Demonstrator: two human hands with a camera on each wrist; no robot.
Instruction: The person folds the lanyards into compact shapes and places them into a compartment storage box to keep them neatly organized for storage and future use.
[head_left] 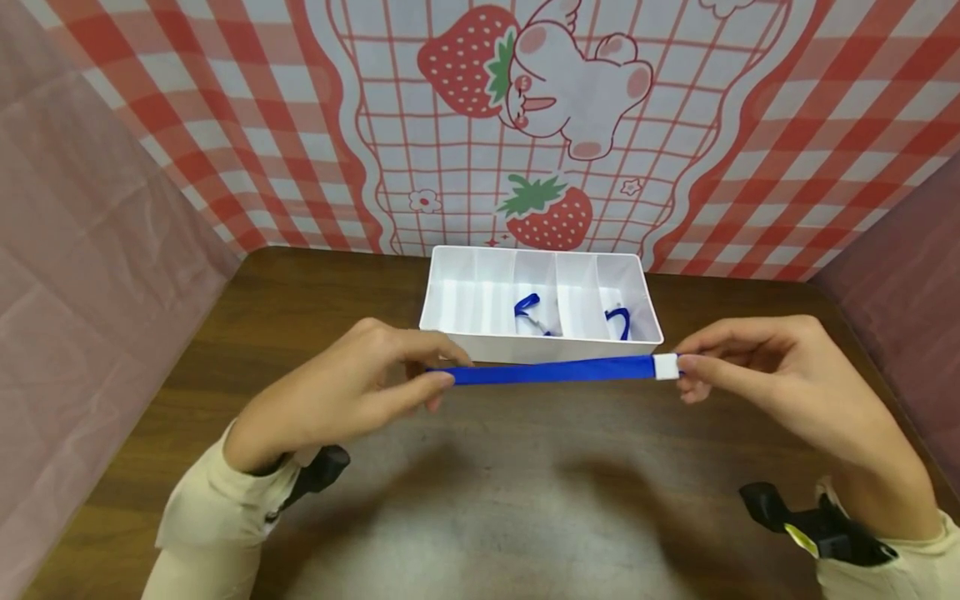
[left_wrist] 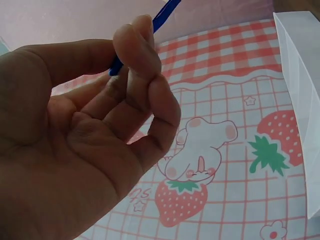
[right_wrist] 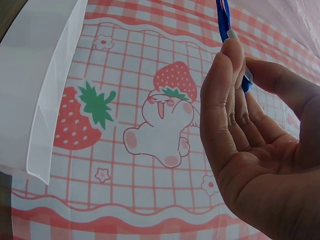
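A blue strap with a white clip at its right end is stretched level between my two hands, in front of the white tray. My left hand pinches the strap's left end between thumb and fingers; in the left wrist view a short bit of blue strap shows past the fingertips. At the other end, my right hand pinches the strap beside the white clip. The right wrist view shows blue strap rising above those fingers, which hide most of the clip.
A white divided tray stands at the back of the brown wooden table. One compartment holds a blue strap piece, another at the right holds a second blue strap. Behind hangs a strawberry-patterned cloth; pink cloth covers the sides.
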